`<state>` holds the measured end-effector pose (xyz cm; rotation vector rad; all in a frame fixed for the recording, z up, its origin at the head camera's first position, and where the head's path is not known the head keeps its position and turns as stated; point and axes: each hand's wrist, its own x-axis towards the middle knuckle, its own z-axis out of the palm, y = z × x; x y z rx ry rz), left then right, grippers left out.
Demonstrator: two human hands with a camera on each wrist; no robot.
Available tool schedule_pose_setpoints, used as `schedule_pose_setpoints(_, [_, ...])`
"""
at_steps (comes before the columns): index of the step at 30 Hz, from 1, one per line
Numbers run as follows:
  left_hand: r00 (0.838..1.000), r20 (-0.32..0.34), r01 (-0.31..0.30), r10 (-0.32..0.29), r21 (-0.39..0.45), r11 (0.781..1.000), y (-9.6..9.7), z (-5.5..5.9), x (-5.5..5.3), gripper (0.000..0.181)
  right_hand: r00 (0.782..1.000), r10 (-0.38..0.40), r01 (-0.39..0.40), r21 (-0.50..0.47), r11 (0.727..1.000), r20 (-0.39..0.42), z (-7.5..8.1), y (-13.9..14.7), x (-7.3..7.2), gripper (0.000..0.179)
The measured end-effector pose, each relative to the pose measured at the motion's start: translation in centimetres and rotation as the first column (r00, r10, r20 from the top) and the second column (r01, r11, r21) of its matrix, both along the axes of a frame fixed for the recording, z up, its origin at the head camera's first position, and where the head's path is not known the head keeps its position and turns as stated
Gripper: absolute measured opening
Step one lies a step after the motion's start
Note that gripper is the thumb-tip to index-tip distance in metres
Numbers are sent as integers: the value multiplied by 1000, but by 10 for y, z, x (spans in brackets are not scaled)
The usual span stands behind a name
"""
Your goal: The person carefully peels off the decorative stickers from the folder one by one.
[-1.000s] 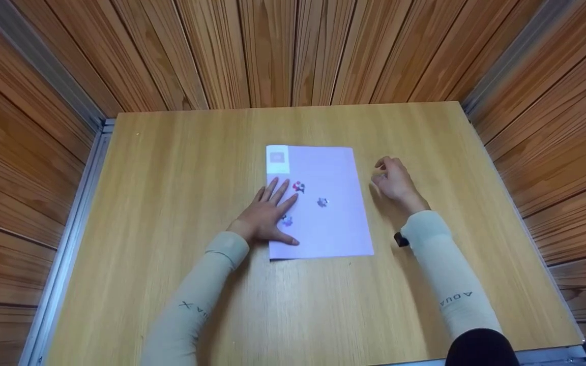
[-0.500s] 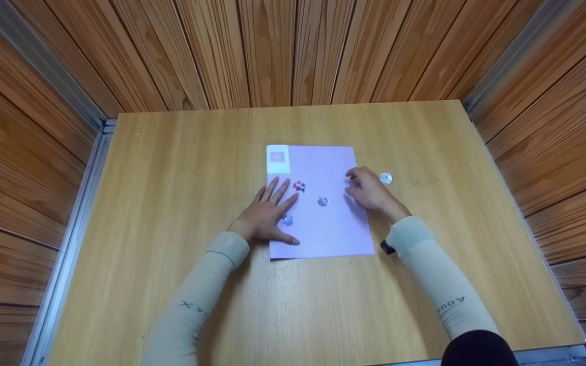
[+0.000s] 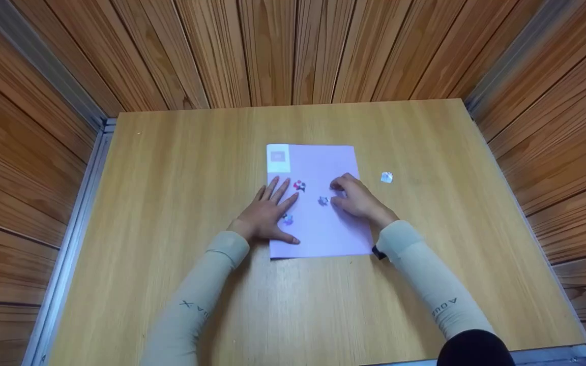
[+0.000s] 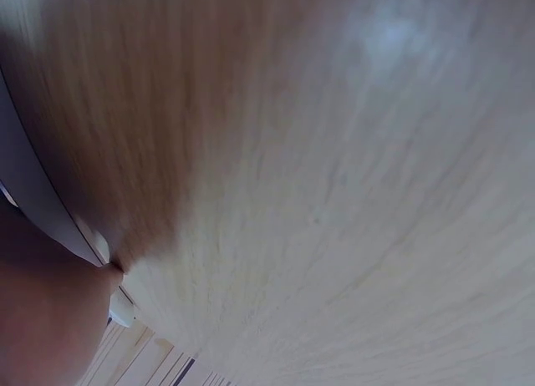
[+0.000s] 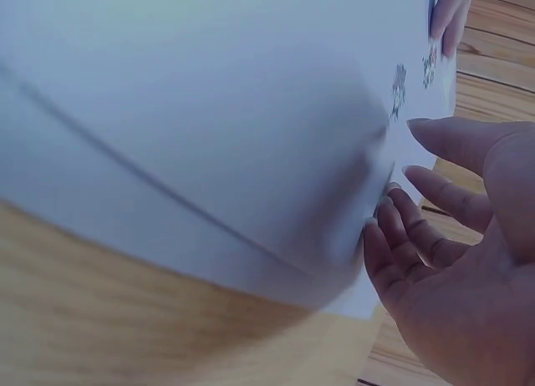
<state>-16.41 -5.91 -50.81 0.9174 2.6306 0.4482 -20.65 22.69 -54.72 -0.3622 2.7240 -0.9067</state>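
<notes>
A pale purple booklet (image 3: 333, 234) lies on the wooden table, a white label (image 3: 278, 158) at its upper left corner. My left hand (image 3: 266, 216) rests flat on its left side, fingers spread. Three small stickers show on the cover: a red-and-dark one (image 3: 299, 186), a grey-blue one (image 3: 323, 201) and a purple one (image 3: 288, 219) partly beneath the left hand. Over the cover's right half, beside the grey-blue sticker, is my right hand (image 3: 358, 199). In the right wrist view its thumb and index finger stand apart, nothing visible between them.
A small shiny scrap (image 3: 386, 177) lies on the table (image 3: 196, 152) right of the booklet. Wood-panelled walls (image 3: 267, 51) enclose the table at the back and sides. Metal rails (image 3: 69, 244) run along its edges.
My right hand has moved left from the table onto the booklet, leaving the shiny scrap that was at its fingertips behind. The left hand has stayed in place.
</notes>
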Motion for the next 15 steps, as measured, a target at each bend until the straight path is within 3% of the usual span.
schedule_pose_setpoints(2, [999, -24, 36, -37, -39, 999, -3, -47, -23, 118, 1000, 6, -6, 2, 1000, 3, 0, -3, 0, 38])
schedule_pose_setpoints(3, [997, -36, 63, -64, -23, 998, -6, -63, -30, 121, 1000, 10, -10, 3, 1000, 4, 0, -5, 0, 37])
schedule_pose_setpoints(5, [997, -34, 70, -70, -11, 998, -6, -72, -35, 123, 1000, 20, -20, 5, 1000, 8, 0, -8, 1, 37])
schedule_pose_setpoints(8, [997, -40, 59, -60, -28, 998, -5, -75, -35, 124, 999, 31, -31, 13, 999, 19, -1, -11, 1, 36])
schedule_pose_setpoints(15, [997, -61, 52, -56, -64, 997, -3, -70, -32, 121, 999, 44, -44, 31, 999, 12, -3, -15, 1, 34])
